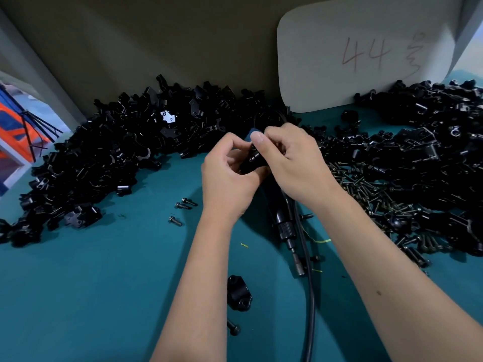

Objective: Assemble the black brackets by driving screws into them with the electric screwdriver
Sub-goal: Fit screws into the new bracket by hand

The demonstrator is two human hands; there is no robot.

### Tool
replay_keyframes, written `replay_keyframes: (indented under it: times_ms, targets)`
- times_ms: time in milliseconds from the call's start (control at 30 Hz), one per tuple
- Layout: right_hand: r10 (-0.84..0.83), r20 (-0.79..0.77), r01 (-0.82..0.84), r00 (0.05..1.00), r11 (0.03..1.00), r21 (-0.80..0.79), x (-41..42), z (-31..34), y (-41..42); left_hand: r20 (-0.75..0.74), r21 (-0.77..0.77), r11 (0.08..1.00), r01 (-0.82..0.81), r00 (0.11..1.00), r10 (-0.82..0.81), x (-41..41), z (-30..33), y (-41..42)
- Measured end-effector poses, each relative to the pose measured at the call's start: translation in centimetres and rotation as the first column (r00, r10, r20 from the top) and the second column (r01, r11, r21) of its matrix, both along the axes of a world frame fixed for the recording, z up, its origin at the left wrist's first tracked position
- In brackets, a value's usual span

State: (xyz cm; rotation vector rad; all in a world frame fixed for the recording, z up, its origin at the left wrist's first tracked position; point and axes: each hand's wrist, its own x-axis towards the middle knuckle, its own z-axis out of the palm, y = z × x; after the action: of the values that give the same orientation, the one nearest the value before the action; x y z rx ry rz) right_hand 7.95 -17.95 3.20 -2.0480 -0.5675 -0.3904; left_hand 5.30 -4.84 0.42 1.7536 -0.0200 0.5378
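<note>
Black small bracket [252, 158] is pinched between both hands, left [227, 176] and right [292, 163]; the dark electric screwdriver [285, 226] lies just beneath, tip toward 5 o'clock, nearer the right.

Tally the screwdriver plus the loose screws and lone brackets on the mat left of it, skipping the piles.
Screws: 4
Bracket: 1
Screwdriver: 1
Total: 6
</note>
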Motion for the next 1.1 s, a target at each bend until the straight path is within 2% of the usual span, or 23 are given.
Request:
replay_keyframes:
  times_ms: [100, 233, 400, 567, 667, 767, 900, 1000, 1100]
  targets:
    - [0.027, -0.01, -0.028, 1.0, 0.994, -0.11, 0.1, 0.5, -0.4, -0.026, 0.023, 1.0, 0.013, 1.0, -0.012, 0.0, 0.0, 0.1]
    - [0.099, -0.065, -0.109, 0.993, 0.978, -0.177, 0.0, 0.7, -0.6, -0.022, -0.018, 1.0, -0.006, 1.0, 0.006, -0.1, -0.1, 0.7]
    - [0.036, -0.065, -0.044, 0.997, 0.99, -0.132, 0.1, 0.2, -0.6, -0.022, 0.01, 1.0, 0.006, 1.0, -0.006, -0.1, 0.0, 0.5]
    - [0.112, -0.05, -0.117, 0.992, 0.987, -0.114, 0.4, -0.1, -0.9, -0.024, -0.05, 0.999, 0.013, 1.0, -0.015, -0.1, 0.0, 0.6]
    - [0.116, -0.001, -0.116, 0.993, 0.988, -0.101, 0.4, -0.3, -0.5, -0.033, -0.016, 1.0, 0.013, 0.999, -0.013, -0.1, -0.1, 0.6]
    - [0.072, -0.024, -0.075, 0.997, 0.988, -0.138, 0.5, -0.3, -0.5, -0.049, 0.027, 1.0, 0.009, 0.999, -0.008, -0.1, -0.1, 0.6]
    - [0.112, -0.04, -0.116, 0.993, 0.986, -0.122, 0.6, -0.5, -0.9, -0.068, -0.047, 0.999, 0.013, 0.998, -0.017, -0.2, 0.0, 0.8]
    - [0.133, -0.027, -0.135, 0.991, 0.985, -0.111, 0.5, -0.9, -0.5, -0.076, -0.048, 0.998, 0.03, 0.997, -0.033, -0.3, 0.1, 0.8]
    - [0.068, -0.018, -0.069, 0.998, 0.989, -0.13, 0.5, -0.7, -0.2, -0.082, -0.029, 0.999, 0.043, 0.996, -0.046, -0.4, 0.1, 0.9]
